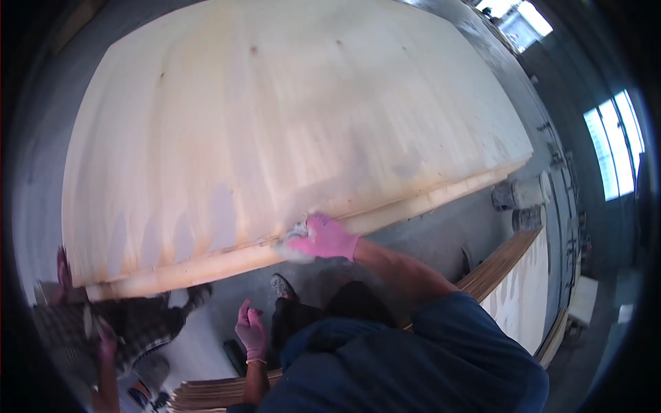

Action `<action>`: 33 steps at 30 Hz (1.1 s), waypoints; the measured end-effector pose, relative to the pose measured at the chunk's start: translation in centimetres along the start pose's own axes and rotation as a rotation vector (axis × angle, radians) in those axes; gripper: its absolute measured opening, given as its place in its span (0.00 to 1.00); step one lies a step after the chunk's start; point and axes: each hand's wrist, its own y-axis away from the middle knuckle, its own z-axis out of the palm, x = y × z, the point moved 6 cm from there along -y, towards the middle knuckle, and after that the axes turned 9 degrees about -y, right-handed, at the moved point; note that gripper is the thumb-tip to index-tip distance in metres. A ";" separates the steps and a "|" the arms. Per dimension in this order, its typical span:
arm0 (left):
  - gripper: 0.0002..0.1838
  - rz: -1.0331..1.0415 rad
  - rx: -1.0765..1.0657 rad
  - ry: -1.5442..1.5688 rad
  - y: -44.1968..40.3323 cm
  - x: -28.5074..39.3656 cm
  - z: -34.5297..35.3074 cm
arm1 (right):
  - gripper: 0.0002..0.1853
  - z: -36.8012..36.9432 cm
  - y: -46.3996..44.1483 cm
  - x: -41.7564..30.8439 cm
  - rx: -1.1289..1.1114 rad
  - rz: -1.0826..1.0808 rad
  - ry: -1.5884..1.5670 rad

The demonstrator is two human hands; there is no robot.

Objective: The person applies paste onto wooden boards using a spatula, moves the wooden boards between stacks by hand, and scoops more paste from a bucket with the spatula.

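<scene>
A large pale wood sheet (296,124), streaked and marked with several knots, lies flat in front of me on a thick stack. At its near edge, my right hand (327,237) in a pink glove is closed around a grey-white tool (297,249). Motion blur hides the exact kind of tool. My left hand (253,332), also gloved in pink, hangs low by my body, away from the sheet. Its fingers are partly bent and apart, with nothing visible in them.
A co-worker in a checked shirt (148,323) stands at the left corner of the stack, gloved hands showing. Buckets (530,193) stand to the right on the floor. Behind me are more stacked sheets (502,261). My shoe (283,287) is close to the stack.
</scene>
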 end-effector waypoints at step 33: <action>0.41 1.410 -0.096 -1.039 12.0 61.2 96.3 | 0.23 -52.0 69.4 61.0 1.631 0.082 -1.628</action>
